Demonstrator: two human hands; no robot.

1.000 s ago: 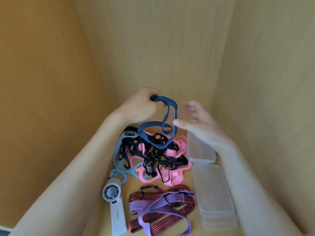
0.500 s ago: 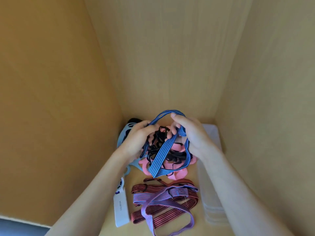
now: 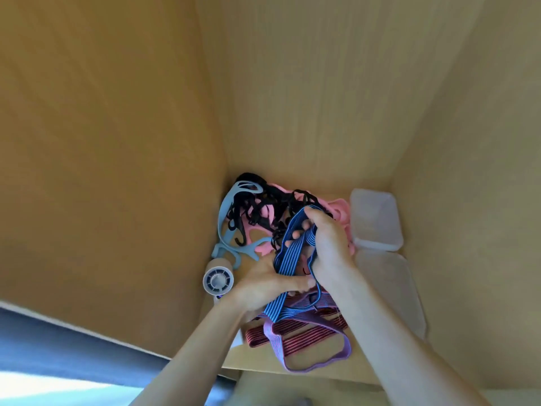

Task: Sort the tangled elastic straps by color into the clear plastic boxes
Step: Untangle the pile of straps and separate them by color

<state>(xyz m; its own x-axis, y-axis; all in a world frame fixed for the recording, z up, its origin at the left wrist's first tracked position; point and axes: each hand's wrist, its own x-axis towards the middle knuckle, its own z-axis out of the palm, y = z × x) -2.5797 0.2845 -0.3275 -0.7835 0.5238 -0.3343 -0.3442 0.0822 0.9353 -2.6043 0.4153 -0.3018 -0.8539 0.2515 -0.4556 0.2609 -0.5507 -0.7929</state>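
Note:
A blue striped elastic strap (image 3: 292, 253) hangs between both hands above the shelf floor. My right hand (image 3: 329, 244) curls its fingers round the strap's upper loop. My left hand (image 3: 268, 284) grips the strap lower down, thumb pressed against it. Behind them lies a tangle of black straps (image 3: 263, 209) over pink straps (image 3: 339, 210) and a light blue strap (image 3: 227, 221). Below the hands lie a red striped strap (image 3: 295, 332) and a purple strap (image 3: 316, 361). A clear plastic box (image 3: 376, 221) stands at the back right, and more clear boxes (image 3: 392, 288) sit in front of it.
A small white handheld fan (image 3: 218, 279) lies at the left, beside my left wrist. Wooden walls close in the shelf at left, back and right. The shelf's front edge runs below the purple strap.
Both hands have come down and toward me with the blue strap, now over the red and purple straps. The camera has tilted, showing the shelf's front edge.

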